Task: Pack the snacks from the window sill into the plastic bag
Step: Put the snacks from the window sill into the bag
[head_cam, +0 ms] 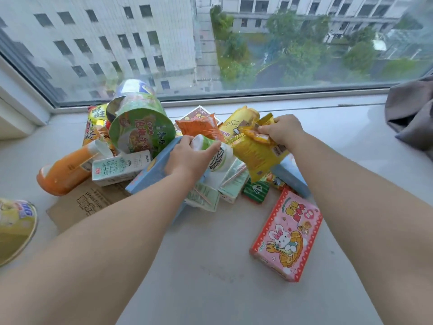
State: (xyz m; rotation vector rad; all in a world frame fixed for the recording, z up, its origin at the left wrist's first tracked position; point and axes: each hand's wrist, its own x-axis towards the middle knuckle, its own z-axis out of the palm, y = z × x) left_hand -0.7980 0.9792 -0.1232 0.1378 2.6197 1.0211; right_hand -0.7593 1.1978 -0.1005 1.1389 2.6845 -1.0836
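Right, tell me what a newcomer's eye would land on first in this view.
First, the two hands over the heap of snacks at the middle of the sill: the left hand grips a white and green bottle, the right hand pinches a yellow packet. Next, the big green noodle cup tipped on its side at the back left, and the pink rabbit box lying apart on the window sill, nearer right.
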